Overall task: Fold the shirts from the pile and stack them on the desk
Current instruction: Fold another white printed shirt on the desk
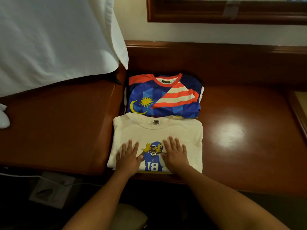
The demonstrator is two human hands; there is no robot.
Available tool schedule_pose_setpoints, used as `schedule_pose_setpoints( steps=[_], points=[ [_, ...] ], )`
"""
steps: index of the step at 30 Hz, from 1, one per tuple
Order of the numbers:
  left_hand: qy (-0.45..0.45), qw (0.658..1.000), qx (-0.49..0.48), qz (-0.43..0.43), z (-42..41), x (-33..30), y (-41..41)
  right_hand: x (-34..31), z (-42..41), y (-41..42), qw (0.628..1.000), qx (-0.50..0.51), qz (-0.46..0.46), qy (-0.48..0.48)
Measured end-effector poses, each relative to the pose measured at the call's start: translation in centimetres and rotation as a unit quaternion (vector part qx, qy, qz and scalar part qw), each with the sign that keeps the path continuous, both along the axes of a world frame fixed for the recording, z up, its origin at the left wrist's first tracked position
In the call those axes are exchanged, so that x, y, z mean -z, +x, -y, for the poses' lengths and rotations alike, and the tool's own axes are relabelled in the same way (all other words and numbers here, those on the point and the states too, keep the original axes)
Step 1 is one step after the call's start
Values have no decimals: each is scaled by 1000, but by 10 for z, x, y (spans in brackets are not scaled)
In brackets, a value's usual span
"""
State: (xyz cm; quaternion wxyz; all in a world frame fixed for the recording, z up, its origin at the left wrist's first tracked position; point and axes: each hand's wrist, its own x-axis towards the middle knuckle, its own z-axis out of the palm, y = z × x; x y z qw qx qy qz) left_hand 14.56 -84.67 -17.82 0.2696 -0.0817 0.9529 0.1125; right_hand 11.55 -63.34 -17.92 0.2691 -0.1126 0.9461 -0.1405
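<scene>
Surface: dark reddish-brown wooden desk [240,113], polished, with a bright patch of glare on the bare top to the right of the shirts. A raised wooden back rail runs along the pale wall [182,33]. Above it, the lower edge of a dark wood frame [216,17], with a strip of clear tape on it. Left of the desk, a second wooden surface [58,130] sits slightly higher, with a rounded edge. A large white cloth [49,39], finely woven and softly creased, covers its far left part and hangs over it.

Cream shirt [166,130]: folded to a neat rectangle at the near edge of the desk, collar away from the person, matte cotton look. The print shows a football player in a blue helmet and jersey numbered 18. A thin yellow edge shows beneath its near hem.

Blue jersey [166,97]: folded, lying directly behind the cream shirt and touching it. Smooth fabric, geometric blue pattern, red collar, red-and-white stripes, yellow crescent and star. White cloth shows beneath its right edge.

Left hand [128,156]: flat, fingers spread and straight, pressing the cream shirt left of the print. Right hand [176,155]: the same, right of the print. Neither hand grips anything.

Below the desk edge: a pale cushioned seat [127,214] and a white cable [25,175], both dim.
</scene>
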Motion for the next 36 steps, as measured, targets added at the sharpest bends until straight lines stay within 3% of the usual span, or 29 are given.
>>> schedule_pose_setpoints(
  steps=[5, 12, 19, 25, 28, 33, 36],
  points=[
    [-8, 1000, -23, -14, -7, 3, 16, 5, -14, 4, 999, -33, 4, 17],
    [-37, 986, 5, -161, -15, -3, -47, -7, 10, -39, 997, 10, -74, -4],
    [-24, 990, -18, -140, 5, 34, -92, 28, -3, -77, 996, 1, -87, 32],
    [-20, 977, -98, -189, 13, 33, -88, 36, -48, -61, 984, 138, -95, 59],
    [-15, 972, -50, -230, -7, 25, -53, 22, -38, -48, 974, 212, -68, 51],
    [-23, 982, 10, -185, -20, 37, -6, 18, 12, 1, 995, 14, -92, -26],
    [-50, 983, -27, -175, -5, 42, -3, 31, -10, -1, 995, -11, -100, 5]
  ],
)
